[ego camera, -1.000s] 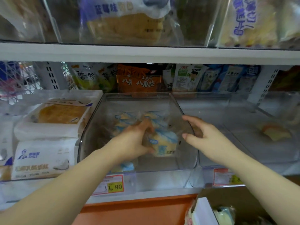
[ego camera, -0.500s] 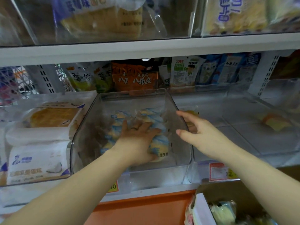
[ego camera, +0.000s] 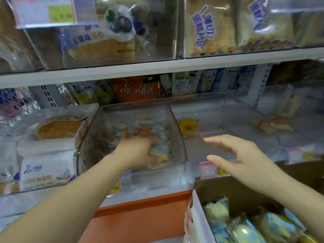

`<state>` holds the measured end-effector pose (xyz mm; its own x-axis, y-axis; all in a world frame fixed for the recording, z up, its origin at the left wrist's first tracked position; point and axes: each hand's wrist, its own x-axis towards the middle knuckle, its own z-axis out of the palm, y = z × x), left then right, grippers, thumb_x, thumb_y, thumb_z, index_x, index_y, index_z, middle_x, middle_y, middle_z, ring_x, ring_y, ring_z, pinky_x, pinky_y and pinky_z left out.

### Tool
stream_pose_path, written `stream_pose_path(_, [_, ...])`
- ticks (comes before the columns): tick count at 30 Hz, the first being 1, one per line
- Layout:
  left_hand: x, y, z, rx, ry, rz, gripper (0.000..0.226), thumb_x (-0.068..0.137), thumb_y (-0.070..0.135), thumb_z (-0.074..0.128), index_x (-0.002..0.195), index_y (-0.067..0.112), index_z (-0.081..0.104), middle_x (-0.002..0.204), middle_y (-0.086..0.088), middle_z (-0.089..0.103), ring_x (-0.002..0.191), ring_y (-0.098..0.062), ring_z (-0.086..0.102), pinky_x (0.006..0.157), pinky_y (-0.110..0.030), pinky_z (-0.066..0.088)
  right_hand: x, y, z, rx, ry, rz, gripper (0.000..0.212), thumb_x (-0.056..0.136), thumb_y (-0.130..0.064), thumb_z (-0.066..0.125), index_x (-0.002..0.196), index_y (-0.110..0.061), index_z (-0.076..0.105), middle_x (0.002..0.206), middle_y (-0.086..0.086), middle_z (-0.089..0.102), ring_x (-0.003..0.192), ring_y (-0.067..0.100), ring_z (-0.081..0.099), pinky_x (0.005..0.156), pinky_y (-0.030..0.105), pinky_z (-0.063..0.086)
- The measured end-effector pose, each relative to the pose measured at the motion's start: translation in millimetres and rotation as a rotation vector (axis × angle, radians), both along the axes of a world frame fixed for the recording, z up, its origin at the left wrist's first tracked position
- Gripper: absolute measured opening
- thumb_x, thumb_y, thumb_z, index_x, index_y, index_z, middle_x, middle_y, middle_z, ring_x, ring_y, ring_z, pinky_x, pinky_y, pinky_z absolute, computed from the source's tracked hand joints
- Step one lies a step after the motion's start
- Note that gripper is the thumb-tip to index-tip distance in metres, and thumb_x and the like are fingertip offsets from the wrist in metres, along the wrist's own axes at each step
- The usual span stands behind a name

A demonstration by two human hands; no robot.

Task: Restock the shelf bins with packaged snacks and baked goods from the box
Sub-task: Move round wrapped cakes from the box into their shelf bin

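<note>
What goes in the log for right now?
left hand: pressing snacks in bin | right hand: open, midair | box: not empty

Store shelving, seen close. A white upper shelf board [ego camera: 157,67] runs left to right, slanting a little in the view. Far back beneath it stand two pale slotted posts, the left upright [ego camera: 46,97] and the right upright [ego camera: 259,85]. Wire mesh [ego camera: 12,104] sits at far left, just beside the left upright, with blurred colours behind it. The lower shelf edge [ego camera: 157,193] is near and white, and an orange panel [ego camera: 140,216] lies directly below it. There is an upper price label [ego camera: 47,11] top left with a yellow patch, and a lower price tag [ego camera: 303,155] at right, unreadable. Light is soft and even, with faint glare.
</note>
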<state>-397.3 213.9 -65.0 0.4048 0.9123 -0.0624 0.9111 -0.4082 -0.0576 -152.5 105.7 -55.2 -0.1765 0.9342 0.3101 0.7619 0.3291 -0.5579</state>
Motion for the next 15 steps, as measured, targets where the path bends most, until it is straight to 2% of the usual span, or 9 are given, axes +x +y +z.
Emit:
stream_pose_path(2, [11.5,-15.6,6.3,0.132,-0.138,0.027,0.062,0.089,0.052,0.054,0.144,0.036,0.033,0.154,0.003,0.029,0.140,-0.023,0.029,0.117,-0.053,0.015,22.4,-29.5,-5.4,-0.003,0.016,-0.044,0.031,0.083,-0.028,0.068,0.108,-0.042,0.059,0.104,-0.033,0.058,0.103,-0.016,0.051,0.085,0.000,0.037])
stream_pose_path(4, [29.5,-35.5,9.0,0.317,-0.333,-0.036,0.045,0.091,0.042,0.056,0.133,0.029,0.050,0.136,0.001,0.049,0.122,-0.023,0.050,0.106,-0.046,0.032,46.1,-56.0,-17.1,-0.021,0.027,-0.101,0.030,0.080,-0.022,0.073,0.097,-0.044,0.061,0.095,-0.029,0.064,0.095,-0.012,0.058,0.081,0.008,0.044])
stream_pose_path(6, [55.9,-59.6,9.3,0.405,-0.463,-0.185,0.030,0.091,0.032,0.059,0.120,0.024,0.061,0.120,0.001,0.060,0.107,-0.023,0.059,0.094,-0.041,0.041,69.0,-76.8,-32.1,-0.099,0.019,-0.152,0.031,0.080,-0.021,0.074,0.094,-0.044,0.061,0.091,-0.023,0.068,0.090,-0.007,0.061,0.078,0.014,0.048])
stream_pose_path(8, [88.5,-83.0,4.3,0.398,-0.491,-0.341,0.023,0.092,0.029,0.058,0.112,0.022,0.066,0.109,0.003,0.065,0.098,-0.021,0.063,0.085,-0.037,0.045,91.3,-91.8,-47.7,-0.238,-0.016,-0.180,0.024,0.082,-0.024,0.073,0.099,-0.039,0.064,0.092,-0.020,0.068,0.087,-0.003,0.062,0.078,0.015,0.048])
stream_pose_path(11, [143.3,-107.7,-10.2,0.273,-0.436,-0.515,0.025,0.091,0.031,0.053,0.111,0.024,0.064,0.108,0.005,0.065,0.097,-0.022,0.063,0.079,-0.032,0.045,122.5,-105.4,-63.2,-0.390,-0.130,-0.212,0.027,0.085,-0.034,0.069,0.111,-0.033,0.063,0.101,-0.015,0.066,0.090,-0.001,0.060,0.081,0.015,0.047])
stream_pose_path(15, [208.4,-116.1,-52.1,-0.059,-0.031,-0.595,0.042,0.094,0.045,0.050,0.133,0.033,0.046,0.132,0.006,0.050,0.119,-0.019,0.052,0.092,-0.034,0.041,153.1,-116.8,-66.2,-0.566,-0.281,-0.216,0.045,0.088,-0.041,0.062,0.130,-0.028,0.053,0.121,-0.010,0.059,0.105,0.005,0.057,0.085,0.013,0.040])
